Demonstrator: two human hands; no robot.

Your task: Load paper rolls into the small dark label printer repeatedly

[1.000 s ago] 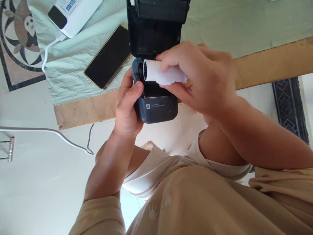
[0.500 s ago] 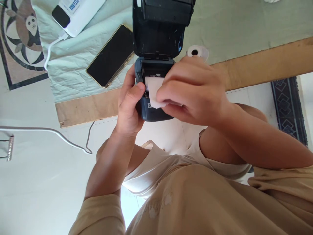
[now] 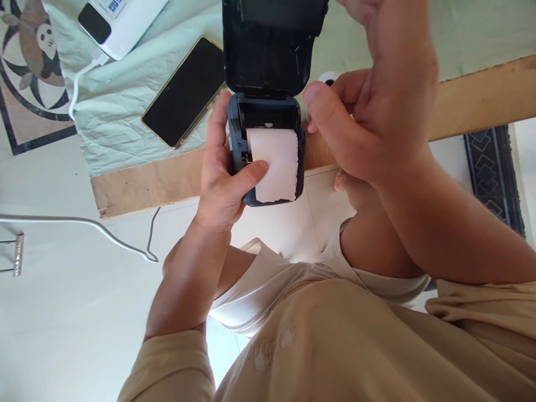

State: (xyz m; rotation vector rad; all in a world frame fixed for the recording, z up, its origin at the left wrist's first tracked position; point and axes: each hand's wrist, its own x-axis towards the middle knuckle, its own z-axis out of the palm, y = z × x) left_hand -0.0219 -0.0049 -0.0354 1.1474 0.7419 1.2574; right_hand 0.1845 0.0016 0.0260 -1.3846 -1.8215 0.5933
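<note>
- In the middle of my view, above the lap: my left hand (image 3: 221,178) is wrapped round the dark printer (image 3: 268,145), thumb pressing on the white paper strip (image 3: 274,167) that hangs out over the front edge.
- Printer lid (image 3: 272,47) stands open, hinged up and away from me; the paper roll itself sits down in the bay, so I can't see its body.
- My right hand (image 3: 372,117) is up beside the printer's right side, fingers curled and loose, grasping nothing that I can see; thumb near the lid's corner, not clearly touching it.
- Risk, as I judge it: the strip's torn edge is ragged and only the thumb pins it. If the thumb slides, the paper could skew or slip back into the bay.
- Also, the printer hangs off the table edge (image 3: 142,184) in 1 hand, so a loose grip would mean a drop to the floor.
- Count: 1 printer, 1 strip out, 1 spare roll (image 3: 329,78) partly hidden behind my right hand, 1 phone (image 3: 184,92) face up on the cloth (image 3: 125,123), 1 white power bank (image 3: 121,22) w/ 1 cable (image 3: 81,84).
</note>
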